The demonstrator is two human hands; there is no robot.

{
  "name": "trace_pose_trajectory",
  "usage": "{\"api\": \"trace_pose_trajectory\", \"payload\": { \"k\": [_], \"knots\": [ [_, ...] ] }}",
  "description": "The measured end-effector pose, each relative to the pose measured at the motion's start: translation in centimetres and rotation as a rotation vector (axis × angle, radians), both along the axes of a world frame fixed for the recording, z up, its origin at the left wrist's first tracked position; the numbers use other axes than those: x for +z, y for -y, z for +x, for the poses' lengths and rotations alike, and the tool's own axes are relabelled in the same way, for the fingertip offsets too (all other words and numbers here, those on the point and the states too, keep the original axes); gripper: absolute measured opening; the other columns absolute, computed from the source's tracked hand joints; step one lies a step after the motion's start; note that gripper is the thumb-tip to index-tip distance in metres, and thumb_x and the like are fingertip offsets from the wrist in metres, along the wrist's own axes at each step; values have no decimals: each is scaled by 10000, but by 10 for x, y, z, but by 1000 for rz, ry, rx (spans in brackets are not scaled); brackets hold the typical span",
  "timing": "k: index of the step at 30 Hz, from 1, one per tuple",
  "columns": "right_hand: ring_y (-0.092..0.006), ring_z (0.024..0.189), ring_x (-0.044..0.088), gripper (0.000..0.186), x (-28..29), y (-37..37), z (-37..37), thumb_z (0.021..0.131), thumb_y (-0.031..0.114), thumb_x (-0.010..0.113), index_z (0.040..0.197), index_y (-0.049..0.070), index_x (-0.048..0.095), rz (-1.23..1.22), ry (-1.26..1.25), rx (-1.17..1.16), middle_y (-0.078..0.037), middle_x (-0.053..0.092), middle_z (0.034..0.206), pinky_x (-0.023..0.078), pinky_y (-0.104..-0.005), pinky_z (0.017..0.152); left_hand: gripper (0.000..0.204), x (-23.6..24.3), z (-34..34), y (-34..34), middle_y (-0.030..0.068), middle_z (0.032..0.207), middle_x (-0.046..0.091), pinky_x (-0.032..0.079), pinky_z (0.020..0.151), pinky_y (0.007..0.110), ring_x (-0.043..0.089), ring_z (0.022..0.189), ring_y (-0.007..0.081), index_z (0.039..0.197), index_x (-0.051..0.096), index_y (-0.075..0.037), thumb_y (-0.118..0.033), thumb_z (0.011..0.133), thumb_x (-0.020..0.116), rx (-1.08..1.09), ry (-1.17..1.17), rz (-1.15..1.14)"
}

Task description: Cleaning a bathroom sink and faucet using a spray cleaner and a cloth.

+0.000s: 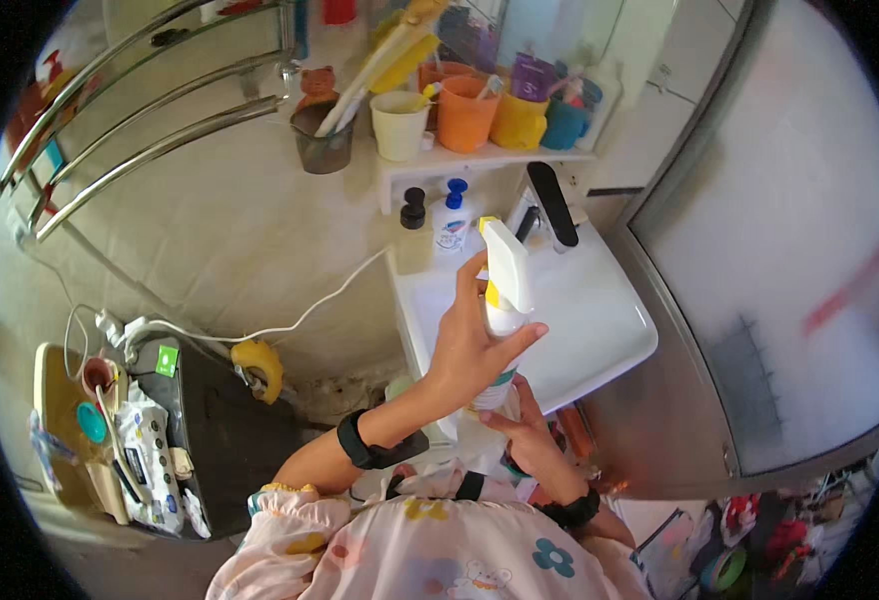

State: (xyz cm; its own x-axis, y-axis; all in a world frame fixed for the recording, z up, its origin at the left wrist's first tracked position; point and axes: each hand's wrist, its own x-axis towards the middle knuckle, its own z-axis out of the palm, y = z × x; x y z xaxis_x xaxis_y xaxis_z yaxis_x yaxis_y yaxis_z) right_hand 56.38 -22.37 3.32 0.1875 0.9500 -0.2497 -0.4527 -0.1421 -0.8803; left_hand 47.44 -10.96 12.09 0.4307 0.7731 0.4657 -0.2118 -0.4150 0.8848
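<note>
My left hand [465,350] is wrapped round the neck of a white spray bottle [509,268] with a yellow trigger, its thumb stretched across the front. The bottle stands upright over the near left part of the white washbasin [600,340]. Lower down, my right hand [528,430] grips the bottle's base, its fingers partly hidden. On the basin's back ledge are a white bottle with a blue cap [452,222] and a clear bottle with a black cap [415,240]. A faucet with a black handle [552,205] rises behind the spray bottle.
Above the basin, a shelf [400,175] holds several coloured cups, including an orange cup [467,115]. At left, a dark cabinet [225,430] bears a wipes pack [150,450] and a tan basket [50,400]. A white cable [290,328] crosses the wall. A frosted door [760,250] stands right.
</note>
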Motion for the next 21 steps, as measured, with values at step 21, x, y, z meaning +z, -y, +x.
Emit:
{"api": "trace_pose_trajectory", "payload": {
  "k": [21],
  "knots": [
    [-248,1172,371,558,-83,48,112,755,2,509,1271,43,300,-110,868,-282,-139,401,1253,265,-316,987,454,-78,-48,-20,77,745,583,455,650,297,597,679,162,1075,493,-6,-119,662,643,-89,-576,-252]
  ]
}}
